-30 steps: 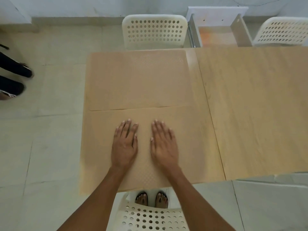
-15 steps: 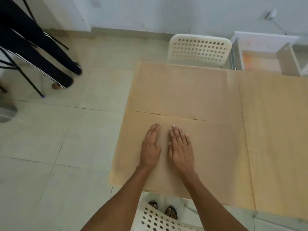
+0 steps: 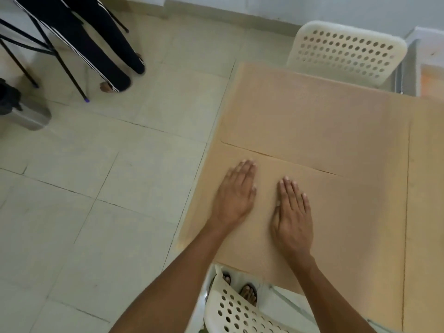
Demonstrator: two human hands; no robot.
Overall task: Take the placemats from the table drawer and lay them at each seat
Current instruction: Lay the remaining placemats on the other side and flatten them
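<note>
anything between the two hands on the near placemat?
Head view: nothing. Left hand and right hand lie flat on the near placemat, only bare mat between.

Matt tan placemats (image 3: 312,131) with a fine dotted texture, on a smooth pale wood-grain table (image 3: 425,188), white perforated plastic chairs (image 3: 348,52) with a slight sheen, glossy pale floor tiles (image 3: 96,176), thin black metal legs (image 3: 60,61).
</note>
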